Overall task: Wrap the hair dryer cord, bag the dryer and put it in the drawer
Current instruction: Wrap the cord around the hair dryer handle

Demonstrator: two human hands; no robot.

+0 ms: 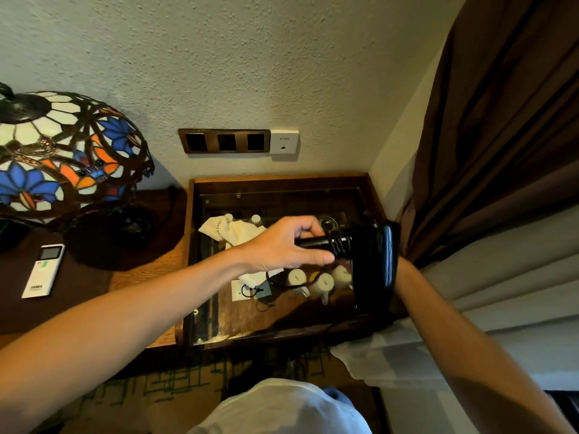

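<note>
I hold the black hair dryer [372,264] above the open wooden drawer [279,180] beside the desk. My left hand [282,245] is shut around its ribbed handle, which points left. My right hand is hidden behind the dryer's body; only its wrist [404,270] shows, so I cannot tell its grip. A loop of black cord [273,280] hangs below my left hand. A crumpled white cloth bag [233,230] with printed letters lies in the drawer's far left part.
Three white cups [324,283], small bottles and paper cards lie in the drawer. On the desk to the left stand a stained-glass lamp [62,151] and a white remote [44,270]. Wall sockets [224,140] are behind, a brown curtain [495,136] and bedding on the right.
</note>
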